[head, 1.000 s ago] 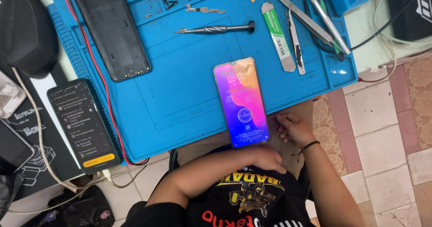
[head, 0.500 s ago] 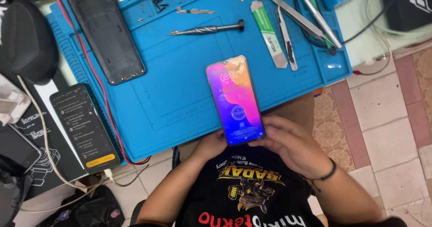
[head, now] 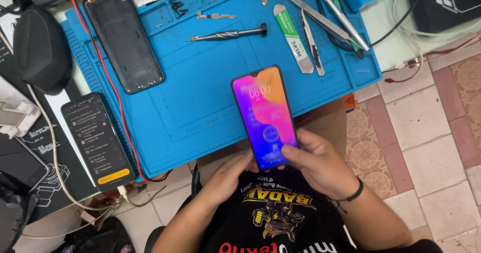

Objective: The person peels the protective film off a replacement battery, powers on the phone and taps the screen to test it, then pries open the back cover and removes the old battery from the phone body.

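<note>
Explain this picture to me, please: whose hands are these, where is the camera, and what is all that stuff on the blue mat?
There is no machine here, only a person working with bare hands. The single camera sits on that person's head and looks down, so you see their own arms and black printed shirt at the bottom.

Both hands hold one smartphone, its screen lit in purple, pink and orange. The left hand supports its lower end from below, and the right hand grips it with the thumb on the lower part of the screen.

Beyond it lies a blue work mat. On the mat are a dark phone back cover, a small screwdriver, a green and white pry tool and metal tweezers. Left of the mat, a second phone lies with its screen on and a cable plugged in.
</note>
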Demonstrator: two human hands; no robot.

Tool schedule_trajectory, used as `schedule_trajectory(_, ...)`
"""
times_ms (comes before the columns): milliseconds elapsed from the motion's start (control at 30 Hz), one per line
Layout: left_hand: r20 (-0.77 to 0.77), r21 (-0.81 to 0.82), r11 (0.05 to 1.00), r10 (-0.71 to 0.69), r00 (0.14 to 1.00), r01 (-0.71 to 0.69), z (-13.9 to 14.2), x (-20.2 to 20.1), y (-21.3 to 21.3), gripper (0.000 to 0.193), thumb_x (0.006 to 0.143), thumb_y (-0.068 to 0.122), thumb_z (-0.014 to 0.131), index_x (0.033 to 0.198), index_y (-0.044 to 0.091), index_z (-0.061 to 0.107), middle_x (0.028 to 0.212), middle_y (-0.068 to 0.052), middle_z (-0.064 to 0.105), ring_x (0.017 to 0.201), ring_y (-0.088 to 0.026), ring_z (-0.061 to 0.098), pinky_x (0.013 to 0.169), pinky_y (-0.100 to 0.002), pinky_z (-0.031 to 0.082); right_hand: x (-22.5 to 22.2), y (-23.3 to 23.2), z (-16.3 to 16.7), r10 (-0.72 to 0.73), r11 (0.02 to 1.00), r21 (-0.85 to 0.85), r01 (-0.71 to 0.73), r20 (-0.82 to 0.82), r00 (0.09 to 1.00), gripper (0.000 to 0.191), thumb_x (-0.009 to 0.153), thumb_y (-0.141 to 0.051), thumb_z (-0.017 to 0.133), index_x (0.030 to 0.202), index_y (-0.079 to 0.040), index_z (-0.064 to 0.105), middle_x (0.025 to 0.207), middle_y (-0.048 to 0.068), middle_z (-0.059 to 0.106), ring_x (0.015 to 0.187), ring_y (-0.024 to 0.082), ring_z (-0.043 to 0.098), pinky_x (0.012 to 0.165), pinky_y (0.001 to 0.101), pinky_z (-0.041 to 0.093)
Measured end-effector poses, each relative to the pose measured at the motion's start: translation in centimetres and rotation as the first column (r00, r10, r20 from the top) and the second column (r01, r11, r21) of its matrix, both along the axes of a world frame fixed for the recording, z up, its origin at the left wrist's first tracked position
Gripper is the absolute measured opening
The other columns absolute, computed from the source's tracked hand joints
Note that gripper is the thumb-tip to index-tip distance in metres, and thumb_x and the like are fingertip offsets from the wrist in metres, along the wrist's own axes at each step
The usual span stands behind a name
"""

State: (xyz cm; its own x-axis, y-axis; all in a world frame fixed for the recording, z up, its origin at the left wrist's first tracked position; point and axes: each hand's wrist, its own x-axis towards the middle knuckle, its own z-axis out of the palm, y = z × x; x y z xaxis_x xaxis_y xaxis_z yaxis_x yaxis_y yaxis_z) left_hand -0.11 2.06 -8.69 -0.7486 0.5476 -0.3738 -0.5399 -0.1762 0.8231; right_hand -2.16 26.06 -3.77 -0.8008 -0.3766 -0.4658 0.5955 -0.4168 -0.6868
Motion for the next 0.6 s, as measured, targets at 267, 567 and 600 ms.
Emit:
schedule_trajectory(267,-0.282,0.298,0.944,0.231,0.931,-0.144,10.3,-1.0,-0.4,0.078,0.104,0.05,0.048,0.16,0.002,0.024,0.158,-0.02,0.042,0.148,-0.033,0.042,0.125,-0.047,0.034,2.5,-1.9,2.7,0.075,0.995,-0.057,-0.083,-0.139,0.988,0.031,0.094,-0.005,0.065,0.123,0.005,0.063,0.117,0.009,0.072,0.108,0.016,0.066,0.097,0.0354,0.052)
schedule_trajectory(567,0.116,0.485,0.827,0.261,0.958,-0.284,10.1,-4.9,-1.2,0.078,0.105,0.062,0.032,0.142,-0.004,0.05,0.134,-0.026,0.064,0.12,-0.035,0.066,0.103,-0.047,0.056,-0.3,-5.6,4.2,0.153,0.962,0.268,-0.046,-0.393,0.907,0.025,0.093,-0.012,0.074,0.112,0.003,0.068,0.103,0.009,0.074,0.093,0.015,0.068,0.084,0.0318,0.056)
schedule_trajectory(600,0.07,0.5,0.823,0.271,0.96,-0.269,10.0,-5.2,-1.6,0.085,0.104,0.067,0.03,0.14,-0.007,0.052,0.13,-0.026,0.065,0.118,-0.036,0.067,0.102,-0.047,0.057,-0.5,-5.7,4.7,0.165,0.901,0.423,0.093,-0.535,0.829,0.027,0.091,-0.016,0.077,0.111,0.001,0.068,0.104,0.009,0.072,0.093,0.015,0.069,0.084,0.0301,0.057)
